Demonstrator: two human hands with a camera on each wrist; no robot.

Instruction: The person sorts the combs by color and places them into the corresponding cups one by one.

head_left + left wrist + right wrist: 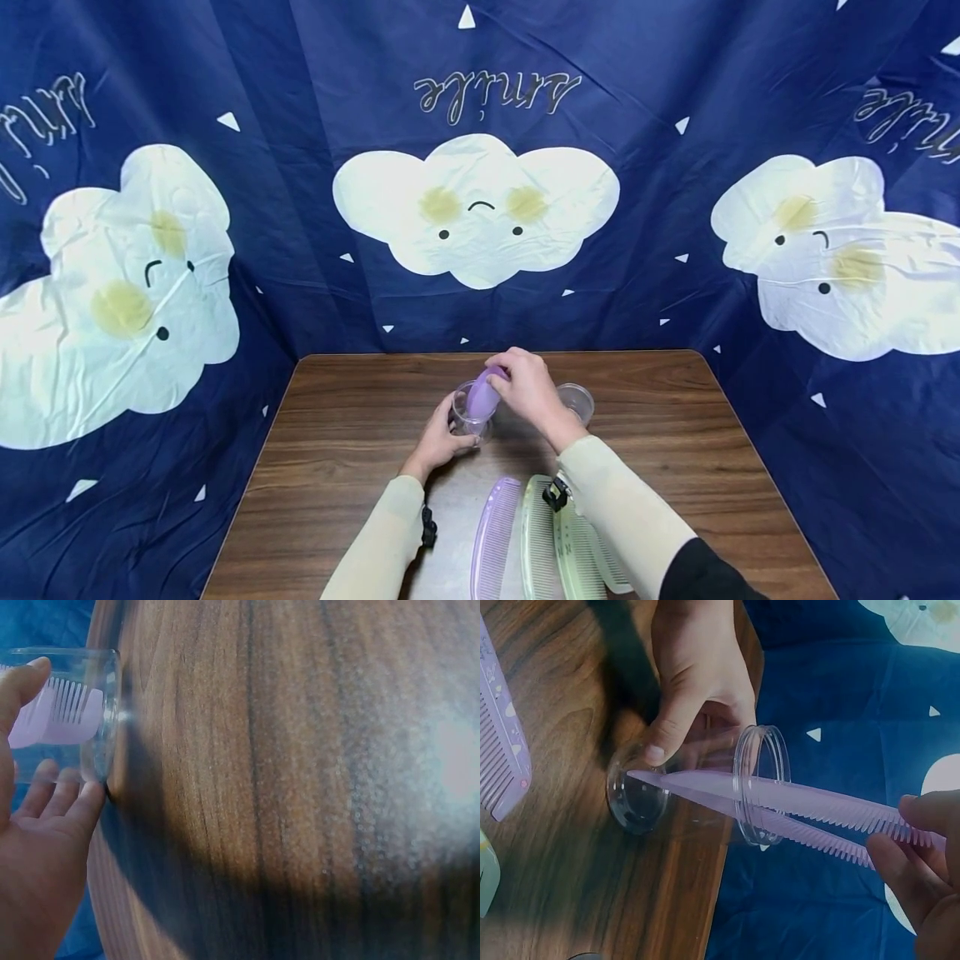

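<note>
My left hand (437, 440) grips a clear plastic cup (637, 806) from the side, thumb on one side and fingers on the other. Two purple combs (802, 802) stand slanted inside it, their lower ends near the cup's bottom and their toothed upper parts sticking out past the rim. My right hand (528, 390) pinches the upper end of one comb between thumb and fingers, above the rim. The second comb's upper end runs right up to those fingertips in the right wrist view. In the left wrist view, the combs' teeth (71, 701) show through the cup wall.
Another clear cup (576, 403) stands just right of my right hand. Nearer to me on the wooden table (322, 508) lie a purple comb (495, 537) and several green combs (537, 537), partly under my right forearm. A blue cloud-print curtain (480, 317) surrounds the table's back and sides.
</note>
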